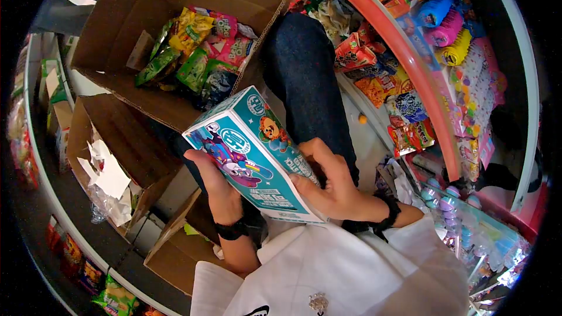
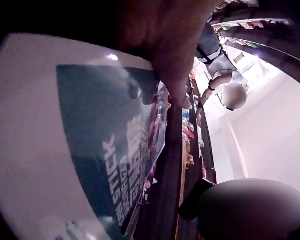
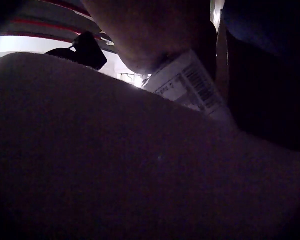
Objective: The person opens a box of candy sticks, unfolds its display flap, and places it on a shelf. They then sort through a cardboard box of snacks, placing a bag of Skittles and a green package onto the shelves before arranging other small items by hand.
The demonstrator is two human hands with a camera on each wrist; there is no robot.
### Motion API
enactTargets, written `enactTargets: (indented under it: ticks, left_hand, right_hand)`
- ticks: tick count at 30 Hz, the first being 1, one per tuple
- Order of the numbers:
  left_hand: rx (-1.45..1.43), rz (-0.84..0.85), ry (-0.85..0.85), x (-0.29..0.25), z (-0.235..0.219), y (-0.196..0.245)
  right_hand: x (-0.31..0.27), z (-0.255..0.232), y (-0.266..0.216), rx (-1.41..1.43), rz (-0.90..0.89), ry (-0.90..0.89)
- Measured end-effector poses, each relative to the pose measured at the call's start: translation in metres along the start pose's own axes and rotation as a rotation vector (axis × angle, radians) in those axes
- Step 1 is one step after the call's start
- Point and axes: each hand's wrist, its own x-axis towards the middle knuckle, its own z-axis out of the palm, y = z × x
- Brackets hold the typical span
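Observation:
A teal and white box with cartoon figures is held between both hands above the lap in the head view. The left hand lies along its left side, thumb toward the upper edge; its other fingers are hidden. The right hand grips the right side with thumb and curled fingers. In the left wrist view the box fills the left part, with the left hand above it. The right wrist view is dark, with a barcoded end of the box beneath the right hand.
An open carton with colourful candy bags stands beyond the box. Nearer left, another carton holds torn white paper, and a third carton lies below it. Shelves with snacks curve along the left, and toys and snack packets line the right.

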Motion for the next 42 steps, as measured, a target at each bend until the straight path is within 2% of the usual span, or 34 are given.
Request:
enactTargets:
  ticks: [6,9,12,13,16,20,23,28,31,34,35,36,38,42]
  left_hand:
    - [-0.031,-0.01,-0.09,0.003,-0.009,-0.001]
    - [0.019,-0.008,0.047,0.002,-0.005,-0.001]
    - [-0.016,0.023,-0.109,0.003,-0.013,0.0]
    - [0.019,0.04,-0.105,0.001,-0.012,0.0]
    - [0.097,0.067,-0.113,0.0,-0.015,-0.001]
    - [0.06,0.004,-0.072,-0.003,-0.018,-0.002]
    - [0.155,0.039,0.04,-0.007,-0.009,0.0]
    - [0.171,0.028,0.06,-0.007,-0.008,0.001]
    - [0.138,0.01,0.058,-0.005,-0.005,0.002]
    - [0.079,0.0,0.026,0.001,-0.01,0.001]
    - [0.053,0.004,-0.011,0.002,-0.011,0.001]
    - [0.027,0.008,-0.047,0.002,-0.01,0.002]
    - [0.05,0.021,0.024,0.0,-0.005,0.004]
    - [0.029,0.052,0.084,-0.001,-0.002,0.006]
  right_hand:
    - [0.0,0.003,-0.001,0.031,0.019,0.027]
    - [0.008,-0.005,-0.002,0.089,0.122,-0.072]
    - [0.009,-0.012,0.012,0.25,0.197,-0.265]
    - [0.01,-0.013,0.011,0.256,0.183,-0.294]
    - [0.013,-0.019,0.009,0.315,0.298,-0.331]
    - [0.013,-0.018,0.014,0.365,0.366,-0.361]
    - [0.013,-0.016,0.017,0.367,0.387,-0.372]
    - [0.014,-0.014,0.021,0.407,0.483,-0.352]
    - [0.015,-0.012,0.018,0.332,0.382,-0.325]
    - [0.009,-0.001,0.005,0.088,0.2,-0.18]
    - [0.009,0.002,0.009,0.064,0.01,-0.132]
    - [0.01,0.004,0.009,0.053,-0.023,-0.104]
    - [0.01,0.008,0.009,0.033,-0.087,-0.049]
    - [0.008,0.009,0.007,-0.009,-0.052,-0.031]
